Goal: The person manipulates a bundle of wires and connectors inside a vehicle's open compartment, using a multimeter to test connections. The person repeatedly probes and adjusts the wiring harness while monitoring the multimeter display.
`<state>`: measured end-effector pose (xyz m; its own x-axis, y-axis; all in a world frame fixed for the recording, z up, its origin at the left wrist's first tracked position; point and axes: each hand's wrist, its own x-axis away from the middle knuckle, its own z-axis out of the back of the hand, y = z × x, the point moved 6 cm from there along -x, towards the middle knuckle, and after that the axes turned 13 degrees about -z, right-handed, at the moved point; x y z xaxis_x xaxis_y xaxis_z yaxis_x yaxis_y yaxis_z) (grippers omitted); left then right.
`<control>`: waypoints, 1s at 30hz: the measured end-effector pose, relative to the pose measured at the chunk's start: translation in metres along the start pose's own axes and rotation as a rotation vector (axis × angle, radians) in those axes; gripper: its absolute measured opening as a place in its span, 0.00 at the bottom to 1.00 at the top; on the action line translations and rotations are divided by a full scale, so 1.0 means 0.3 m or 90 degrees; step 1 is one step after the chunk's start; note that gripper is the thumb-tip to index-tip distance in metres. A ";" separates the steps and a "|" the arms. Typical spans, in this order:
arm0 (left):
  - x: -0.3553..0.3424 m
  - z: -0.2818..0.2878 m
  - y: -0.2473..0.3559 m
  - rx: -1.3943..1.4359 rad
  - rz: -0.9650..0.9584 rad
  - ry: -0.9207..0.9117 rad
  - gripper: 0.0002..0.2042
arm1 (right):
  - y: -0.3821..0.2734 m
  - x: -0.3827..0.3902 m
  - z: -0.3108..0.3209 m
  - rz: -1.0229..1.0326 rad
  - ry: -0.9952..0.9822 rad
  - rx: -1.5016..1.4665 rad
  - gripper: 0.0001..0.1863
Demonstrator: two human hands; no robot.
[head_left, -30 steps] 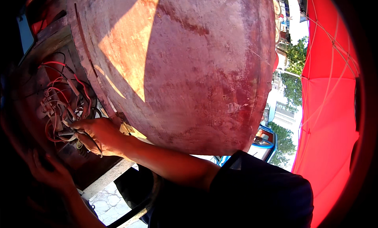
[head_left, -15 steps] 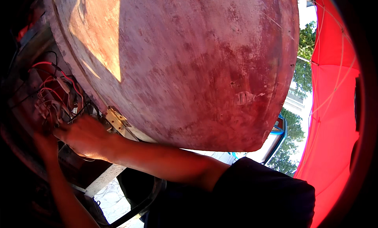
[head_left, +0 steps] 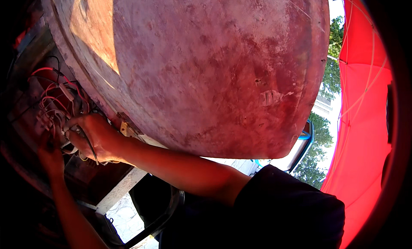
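A tangle of red and pale electrical wires [head_left: 55, 98] hangs in the dark recess at the left. My right hand [head_left: 96, 135] reaches across into it, fingers curled round some of the wires. A dark cable [head_left: 89, 142] runs out past its fingers and thumb, and pale wire loops show below. Lower and to the left, in deep shadow, my left hand [head_left: 51, 156] is at the same bundle with fingers bent close together. What lies between its fingertips is too dark to tell.
A large, worn, reddish panel [head_left: 206, 77] fills the middle, with a brass-coloured hinge [head_left: 125, 128] at its lower left edge. A pale frame bar [head_left: 122, 189] runs below my right forearm. Red fabric [head_left: 365, 103] hangs at the right. A dark curved tube [head_left: 161, 221] lies below.
My right hand has turned and shifted slightly right, and a dark cable and pale wires now show at its fingers. My left hand stays at the bundle. The whole view has shifted slightly.
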<state>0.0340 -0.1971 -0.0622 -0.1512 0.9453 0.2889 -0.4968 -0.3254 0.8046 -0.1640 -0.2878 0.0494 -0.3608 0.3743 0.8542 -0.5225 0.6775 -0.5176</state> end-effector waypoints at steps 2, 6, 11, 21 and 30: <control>0.004 0.000 -0.003 0.022 0.003 -0.007 0.15 | -0.033 -0.020 0.019 0.180 0.105 -0.025 0.09; -0.001 0.007 0.012 0.032 0.005 -0.016 0.15 | -0.080 -0.039 0.022 0.194 0.131 -0.066 0.06; 0.018 0.014 0.018 0.104 0.010 0.029 0.18 | -0.119 -0.049 0.034 0.232 0.175 -0.045 0.05; 0.105 -0.029 0.184 0.057 0.028 0.157 0.24 | -0.146 -0.104 -0.019 0.284 0.071 0.027 0.07; 0.198 -0.028 0.109 0.065 0.292 0.138 0.12 | -0.031 -0.098 -0.127 0.305 0.283 0.516 0.19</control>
<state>0.0018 -0.1515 -0.0232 -0.5122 0.6845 0.5188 -0.2532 -0.6975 0.6704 -0.1190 -0.2809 0.0308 -0.4368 0.8026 0.4062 -0.8206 -0.1705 -0.5454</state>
